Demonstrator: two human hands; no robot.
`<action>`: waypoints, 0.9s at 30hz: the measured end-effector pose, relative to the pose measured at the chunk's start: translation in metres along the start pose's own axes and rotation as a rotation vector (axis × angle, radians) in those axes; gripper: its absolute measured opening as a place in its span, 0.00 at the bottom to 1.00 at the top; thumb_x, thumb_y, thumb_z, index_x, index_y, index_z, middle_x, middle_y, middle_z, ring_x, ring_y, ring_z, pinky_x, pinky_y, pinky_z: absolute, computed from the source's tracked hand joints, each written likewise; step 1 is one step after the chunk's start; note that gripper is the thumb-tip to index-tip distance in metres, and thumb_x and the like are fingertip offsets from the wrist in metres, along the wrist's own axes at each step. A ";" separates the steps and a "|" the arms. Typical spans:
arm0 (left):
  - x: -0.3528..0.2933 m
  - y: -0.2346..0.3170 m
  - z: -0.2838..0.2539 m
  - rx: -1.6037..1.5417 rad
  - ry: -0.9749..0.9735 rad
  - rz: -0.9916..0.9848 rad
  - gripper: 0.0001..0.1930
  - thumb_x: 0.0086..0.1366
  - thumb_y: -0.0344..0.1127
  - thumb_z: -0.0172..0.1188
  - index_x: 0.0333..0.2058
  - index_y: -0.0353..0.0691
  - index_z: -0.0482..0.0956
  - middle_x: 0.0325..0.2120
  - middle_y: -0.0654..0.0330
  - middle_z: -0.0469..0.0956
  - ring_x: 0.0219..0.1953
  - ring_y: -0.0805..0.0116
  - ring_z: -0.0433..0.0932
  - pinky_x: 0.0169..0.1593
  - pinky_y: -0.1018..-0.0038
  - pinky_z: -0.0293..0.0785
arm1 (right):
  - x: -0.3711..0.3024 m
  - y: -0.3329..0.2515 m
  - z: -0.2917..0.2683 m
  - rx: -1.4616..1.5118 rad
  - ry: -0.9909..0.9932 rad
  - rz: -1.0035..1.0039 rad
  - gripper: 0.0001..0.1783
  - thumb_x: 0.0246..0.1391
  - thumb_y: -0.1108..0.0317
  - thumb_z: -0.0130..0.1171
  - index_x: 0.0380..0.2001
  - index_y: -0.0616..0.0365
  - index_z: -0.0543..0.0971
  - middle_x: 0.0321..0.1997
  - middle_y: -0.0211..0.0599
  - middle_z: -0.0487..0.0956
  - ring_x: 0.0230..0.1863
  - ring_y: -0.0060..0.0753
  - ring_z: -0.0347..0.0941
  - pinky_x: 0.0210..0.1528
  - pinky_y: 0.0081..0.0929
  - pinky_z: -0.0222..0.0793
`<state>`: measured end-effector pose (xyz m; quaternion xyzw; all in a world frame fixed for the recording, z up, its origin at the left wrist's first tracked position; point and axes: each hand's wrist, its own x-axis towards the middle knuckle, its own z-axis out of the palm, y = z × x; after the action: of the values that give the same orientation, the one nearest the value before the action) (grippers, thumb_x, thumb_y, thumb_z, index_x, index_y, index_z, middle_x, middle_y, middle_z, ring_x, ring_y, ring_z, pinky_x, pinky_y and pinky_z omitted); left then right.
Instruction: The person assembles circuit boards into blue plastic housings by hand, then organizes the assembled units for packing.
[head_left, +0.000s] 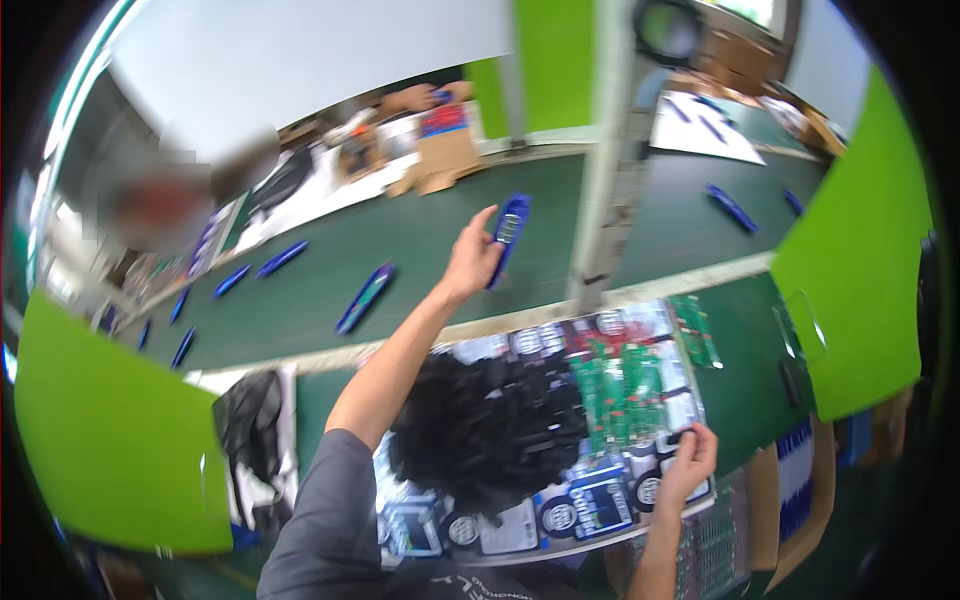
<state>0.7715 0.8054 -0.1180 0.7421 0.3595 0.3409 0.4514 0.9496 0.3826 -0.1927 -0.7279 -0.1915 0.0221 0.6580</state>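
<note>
The left hand (470, 262) reached out over the green conveyor belt (420, 250), its grip closed on a blue casing (509, 234) whose long axis ran away from the person, tilted slightly right. The right hand (687, 462) rested nearer, fingers pinching a small dark part beside the green circuit boards (625, 390) on the desk.

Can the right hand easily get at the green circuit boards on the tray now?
Probably yes. The right hand rests at the tray's near edge, just below the green circuit boards, and nothing lies between them.
</note>
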 end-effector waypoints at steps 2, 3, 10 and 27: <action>-0.057 0.018 -0.039 -0.150 0.042 -0.050 0.28 0.67 0.25 0.54 0.65 0.39 0.60 0.36 0.57 0.71 0.28 0.70 0.77 0.31 0.73 0.80 | 0.004 0.014 -0.009 0.031 0.027 -0.004 0.09 0.65 0.74 0.52 0.46 0.63 0.77 0.40 0.28 0.77 0.39 0.17 0.70 0.41 0.17 0.66; -0.083 0.016 -0.061 -0.132 0.033 -0.037 0.25 0.68 0.25 0.52 0.63 0.33 0.62 0.36 0.55 0.74 0.27 0.69 0.79 0.30 0.73 0.79 | 0.008 0.018 -0.011 0.052 0.022 0.012 0.09 0.65 0.73 0.53 0.46 0.62 0.77 0.39 0.26 0.77 0.37 0.14 0.69 0.38 0.14 0.64; -0.298 0.050 -0.123 -0.403 0.167 -0.160 0.20 0.72 0.27 0.48 0.60 0.31 0.63 0.44 0.56 0.74 0.39 0.73 0.78 0.38 0.76 0.79 | 0.035 0.038 -0.029 0.132 -0.103 0.041 0.14 0.65 0.71 0.53 0.52 0.62 0.76 0.43 0.29 0.78 0.39 0.16 0.70 0.39 0.15 0.65; -0.384 0.069 -0.033 -0.657 0.226 -0.261 0.15 0.70 0.24 0.52 0.54 0.30 0.72 0.44 0.60 0.79 0.36 0.78 0.78 0.40 0.80 0.77 | -0.155 -0.205 0.117 0.058 -0.772 -0.526 0.09 0.47 0.82 0.67 0.34 0.62 0.83 0.37 0.35 0.73 0.33 0.24 0.72 0.33 0.20 0.69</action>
<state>0.5643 0.4736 -0.1129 0.4632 0.3701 0.4573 0.6628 0.7217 0.4580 -0.0444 -0.5746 -0.5994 0.1291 0.5421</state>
